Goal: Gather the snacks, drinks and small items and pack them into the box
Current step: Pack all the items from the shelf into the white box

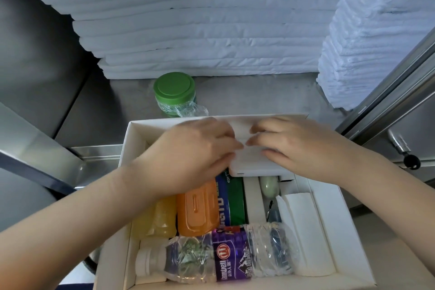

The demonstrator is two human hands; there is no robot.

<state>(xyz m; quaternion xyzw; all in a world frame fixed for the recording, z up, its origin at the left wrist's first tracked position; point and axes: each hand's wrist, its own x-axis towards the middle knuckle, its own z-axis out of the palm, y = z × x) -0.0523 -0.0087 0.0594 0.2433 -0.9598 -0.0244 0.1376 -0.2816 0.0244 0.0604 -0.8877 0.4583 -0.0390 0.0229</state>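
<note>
Inside the white box (pixel 130 146), from its left wall: yellow bottle (pixel 155 216), orange case (pixel 197 209), blue-green pack (pixel 231 200) marked "40". Against its near wall lies a water bottle (pixel 211 256), purple label partly legible, "…well". At its far end, left hand (pixel 195 155) and right hand (pixel 303 148) grip a white slab (pixel 251 162), fingers curled on it. Beyond the box: green-lidded jar (pixel 175 92), folded white linen (pixel 200 30), steel surface (pixel 259 94).

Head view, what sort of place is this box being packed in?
Likely a hotel linen or housekeeping store: tall stacks of folded white sheets and towels stand on a steel shelf behind the box.
</note>
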